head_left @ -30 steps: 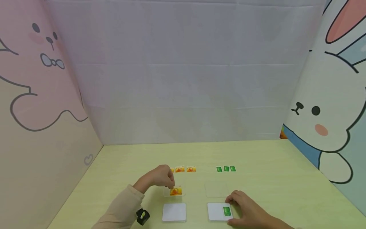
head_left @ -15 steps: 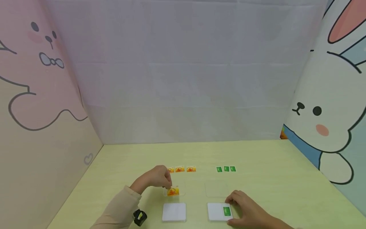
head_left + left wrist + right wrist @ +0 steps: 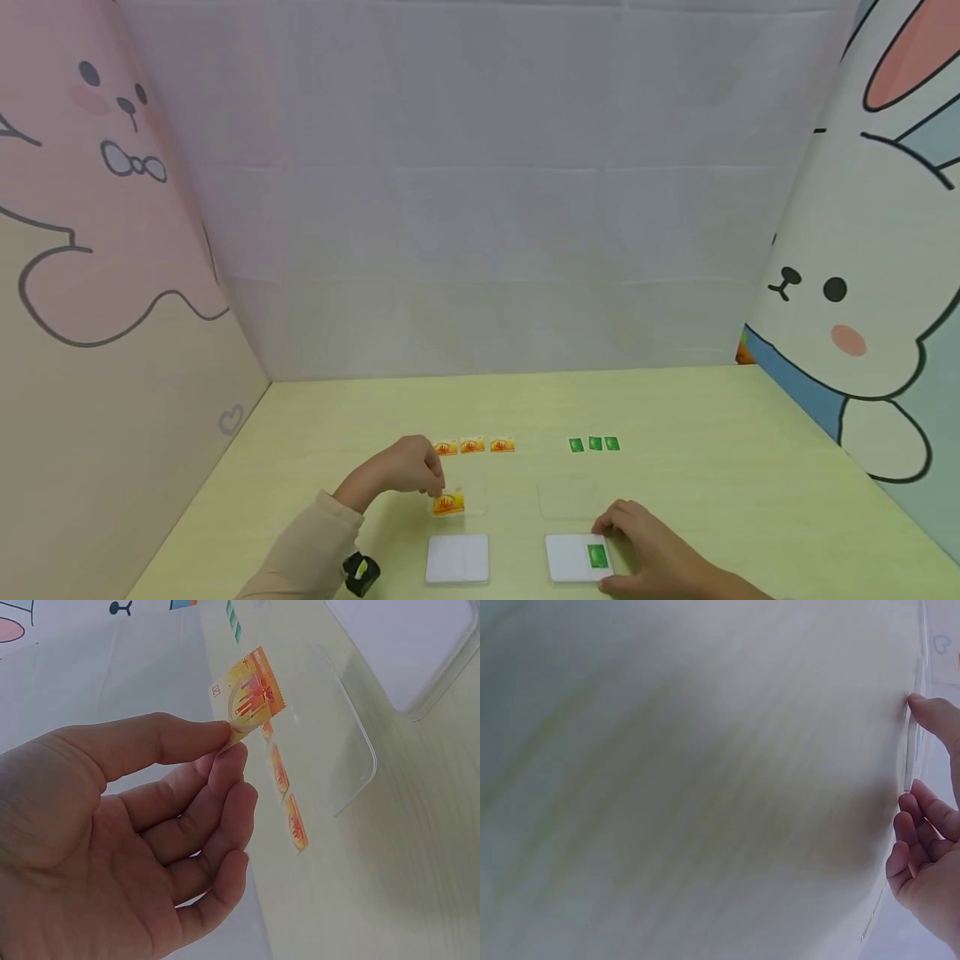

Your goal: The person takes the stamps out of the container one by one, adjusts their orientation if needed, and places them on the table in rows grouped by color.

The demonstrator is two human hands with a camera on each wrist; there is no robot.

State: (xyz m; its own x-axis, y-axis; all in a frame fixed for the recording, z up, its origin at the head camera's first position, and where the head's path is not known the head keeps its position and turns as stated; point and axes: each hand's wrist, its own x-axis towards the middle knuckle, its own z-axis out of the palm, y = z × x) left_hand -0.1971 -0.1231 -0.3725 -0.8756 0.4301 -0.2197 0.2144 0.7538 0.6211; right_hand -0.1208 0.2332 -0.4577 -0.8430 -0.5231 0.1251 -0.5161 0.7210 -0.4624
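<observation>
My left hand (image 3: pixel 408 467) pinches an orange-and-yellow stamp (image 3: pixel 251 694) by one corner between thumb and index finger. In the head view the stamp overlaps a clear plastic lid (image 3: pixel 476 498) on the table. A flat white box (image 3: pixel 456 558) sits just in front of that lid. To the right lies a second white box (image 3: pixel 564 557) with a green stamp (image 3: pixel 597 556) on its right part. My right hand (image 3: pixel 656 554) grips this box at its right edge, thumb at the near corner and fingers at the far corner, as the right wrist view (image 3: pixel 930 855) also shows partly.
Behind the left lid lie three orange stamps (image 3: pixel 472 445) in a row. Three green stamps (image 3: pixel 595 443) lie farther right. Another clear lid (image 3: pixel 567 498) rests behind the right box. A white cloth (image 3: pixel 480 208) hangs at the table's back, with cartoon-printed panels on both sides.
My left hand has shifted a little to the left with the orange stamp, uncovering more of the leftmost orange stamp in the back row. The right hand stays on the box.
</observation>
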